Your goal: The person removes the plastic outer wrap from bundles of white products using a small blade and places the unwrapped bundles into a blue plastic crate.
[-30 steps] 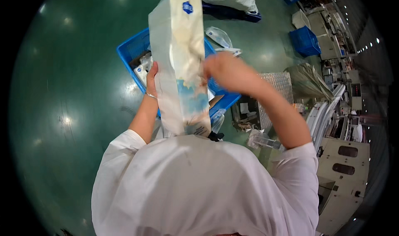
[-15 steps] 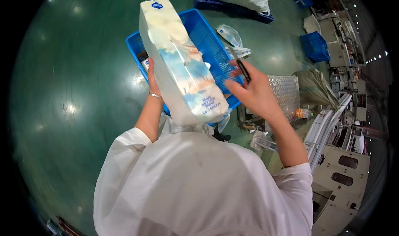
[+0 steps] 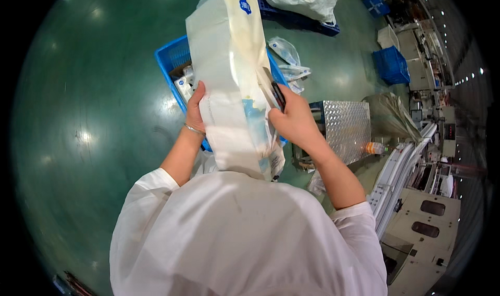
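Observation:
A long white pack of paper rolls (image 3: pixel 224 93), wrapped in plastic film with a pale blue and orange print, slants upright before my chest. My left hand (image 3: pixel 196 110) grips its left side, thumb along the wrap and the other fingers hidden behind. At the pack's right face, my right hand (image 3: pixel 298 120) is closed around a slim black-handled knife (image 3: pixel 279 96). A greyish blade seems to run from the handle against the film, which looks creased and parted there. Behind the pack stands a blue plastic basket (image 3: pixel 165 56), partly covered, with small white packages (image 3: pixel 184 86) inside.
Clear plastic wrappers (image 3: pixel 286 51) lie on the green floor right of the basket. A tread-plate metal step (image 3: pixel 346 127) stands further right, near an orange-labelled bottle (image 3: pixel 374 148). At the back are a white sack (image 3: pixel 302 2) on a dark blue pallet and a blue crate (image 3: pixel 391 65). Machinery (image 3: pixel 427 212) lines the right.
The pack has turned so its plain white side shows more, and its top has shifted up and right. My right hand has moved left, bringing the knife against the film.

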Demonstrator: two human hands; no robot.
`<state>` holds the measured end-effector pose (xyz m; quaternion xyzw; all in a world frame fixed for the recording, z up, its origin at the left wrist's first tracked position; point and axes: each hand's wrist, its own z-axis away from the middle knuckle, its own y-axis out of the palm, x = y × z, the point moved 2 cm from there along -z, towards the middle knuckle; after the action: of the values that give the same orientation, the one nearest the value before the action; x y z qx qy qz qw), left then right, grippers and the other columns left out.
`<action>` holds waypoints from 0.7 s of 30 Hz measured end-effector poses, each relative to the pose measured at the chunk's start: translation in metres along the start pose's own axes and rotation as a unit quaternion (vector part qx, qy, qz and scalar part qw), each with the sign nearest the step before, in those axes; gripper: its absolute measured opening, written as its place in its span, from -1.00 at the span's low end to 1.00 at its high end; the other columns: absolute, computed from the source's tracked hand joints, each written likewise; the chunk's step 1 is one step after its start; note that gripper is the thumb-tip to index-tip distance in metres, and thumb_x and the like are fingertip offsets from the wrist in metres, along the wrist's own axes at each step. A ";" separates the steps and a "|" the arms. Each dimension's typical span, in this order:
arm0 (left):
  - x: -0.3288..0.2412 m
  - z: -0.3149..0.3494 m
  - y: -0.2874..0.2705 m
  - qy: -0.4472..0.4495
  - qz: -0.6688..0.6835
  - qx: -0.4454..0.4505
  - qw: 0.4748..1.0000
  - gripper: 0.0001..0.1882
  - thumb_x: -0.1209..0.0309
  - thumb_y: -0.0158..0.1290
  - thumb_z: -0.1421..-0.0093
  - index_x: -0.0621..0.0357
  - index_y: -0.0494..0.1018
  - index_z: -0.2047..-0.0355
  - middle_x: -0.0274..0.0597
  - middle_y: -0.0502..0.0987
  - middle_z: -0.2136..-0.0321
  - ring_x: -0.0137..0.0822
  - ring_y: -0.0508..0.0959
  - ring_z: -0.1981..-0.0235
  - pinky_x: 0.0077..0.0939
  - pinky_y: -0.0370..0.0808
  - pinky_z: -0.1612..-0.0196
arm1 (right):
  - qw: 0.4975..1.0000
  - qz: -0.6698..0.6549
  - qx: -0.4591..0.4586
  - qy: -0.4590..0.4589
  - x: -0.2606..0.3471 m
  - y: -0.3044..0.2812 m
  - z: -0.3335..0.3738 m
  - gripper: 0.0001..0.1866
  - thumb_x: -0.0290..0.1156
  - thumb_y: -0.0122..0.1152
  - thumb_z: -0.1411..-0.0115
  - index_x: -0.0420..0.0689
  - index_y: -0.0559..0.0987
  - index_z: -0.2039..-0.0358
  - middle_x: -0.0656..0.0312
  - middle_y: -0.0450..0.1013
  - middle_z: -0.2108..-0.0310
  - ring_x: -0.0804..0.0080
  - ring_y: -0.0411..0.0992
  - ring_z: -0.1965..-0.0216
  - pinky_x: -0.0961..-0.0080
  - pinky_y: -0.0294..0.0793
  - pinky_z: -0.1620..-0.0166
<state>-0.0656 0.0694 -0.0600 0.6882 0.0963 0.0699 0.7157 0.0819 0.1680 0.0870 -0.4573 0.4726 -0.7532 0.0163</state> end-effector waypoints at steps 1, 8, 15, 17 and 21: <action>-0.001 -0.004 0.002 0.003 -0.025 -0.019 0.999 -0.49 0.15 -0.05 -0.11 0.14 0.21 -0.02 -0.14 0.37 0.09 -0.19 0.40 0.10 -0.34 0.32 0.02 | 0.998 -0.053 -0.022 0.001 -0.007 -0.001 -0.001 -0.54 -0.46 -0.03 0.13 -0.31 0.35 0.14 0.02 0.42 0.50 0.26 0.42 0.46 0.45 0.36 0.32; -0.008 -0.026 0.099 0.297 -0.634 -0.019 0.714 -0.61 0.28 -0.04 -0.09 0.17 0.30 0.08 -0.23 0.43 0.20 -0.29 0.33 0.05 -0.41 0.20 -0.05 | 0.995 -0.035 -0.093 -0.006 0.013 -0.047 -0.012 -0.74 -0.52 -0.10 0.06 -0.35 0.46 0.35 0.22 0.37 0.64 0.56 0.30 0.58 0.59 0.28 0.48; 0.023 -0.033 0.118 0.088 -0.742 0.367 0.554 -0.79 0.26 0.03 0.01 0.15 0.43 0.51 -0.20 0.44 0.48 -0.25 0.39 0.33 -0.42 0.32 0.27 | 0.995 0.099 -0.005 0.010 -0.013 -0.035 -0.008 -0.69 -0.47 -0.10 0.11 -0.33 0.47 0.34 -0.14 0.39 0.58 0.03 0.42 0.49 0.33 0.36 0.35; 0.021 -0.037 0.125 0.050 -0.753 0.381 0.534 -0.77 0.24 0.04 0.02 0.15 0.41 0.52 -0.19 0.42 0.51 -0.23 0.40 0.37 -0.40 0.33 0.31 | 0.997 0.060 0.023 0.043 -0.013 -0.036 -0.009 -0.68 -0.48 -0.10 0.11 -0.31 0.47 0.32 -0.14 0.40 0.53 0.03 0.42 0.44 0.34 0.35 0.33; 0.027 -0.039 0.125 0.017 -0.788 0.349 0.507 -0.69 0.14 0.02 0.00 0.16 0.35 0.57 -0.17 0.39 0.51 -0.21 0.37 0.45 -0.40 0.29 0.35 | 0.997 0.077 0.019 0.007 -0.002 -0.039 -0.005 -0.70 -0.52 -0.13 0.12 -0.29 0.45 0.33 -0.06 0.40 0.54 0.16 0.41 0.49 0.41 0.35 0.37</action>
<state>-0.0446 0.1194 0.0627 0.5221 0.6275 -0.5502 0.1761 0.0958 0.1937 0.1127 -0.4135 0.4923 -0.7619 0.0794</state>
